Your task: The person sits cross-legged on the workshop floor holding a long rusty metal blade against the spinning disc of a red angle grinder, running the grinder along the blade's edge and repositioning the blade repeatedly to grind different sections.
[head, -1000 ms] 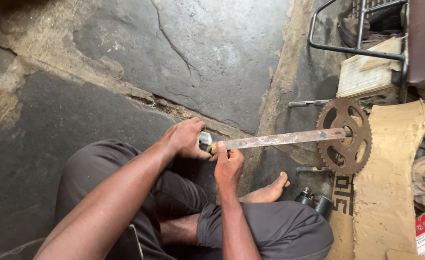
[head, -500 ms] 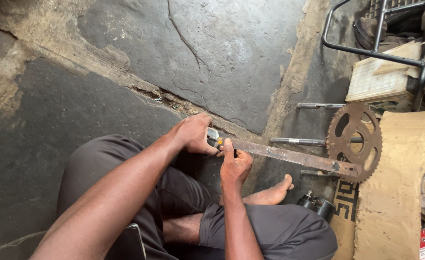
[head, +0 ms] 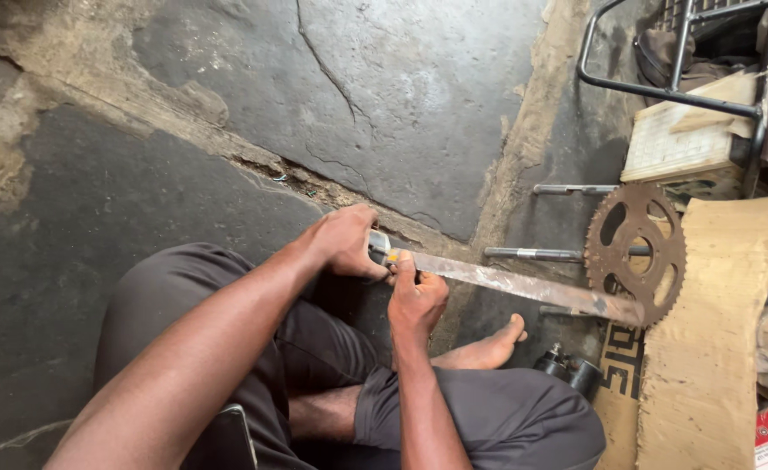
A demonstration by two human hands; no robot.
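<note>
Cracked stone floor (head: 401,104) lies beneath both hands gripping a blade (head: 523,285) (rusty sprocket (head: 634,252) beside).

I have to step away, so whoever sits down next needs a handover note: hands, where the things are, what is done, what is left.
Left hand: closed on the handle end of the long flat metal bar.
Right hand: fingertips pinch the bar just past the handle.
Bar: held above the stone floor, its far tip over the rusty sprocket, which lies beside cardboard. Two rods lie nearby.
Done: bar gripped in both hands.
Left: nothing shows any work on the sprocket yet.
</note>
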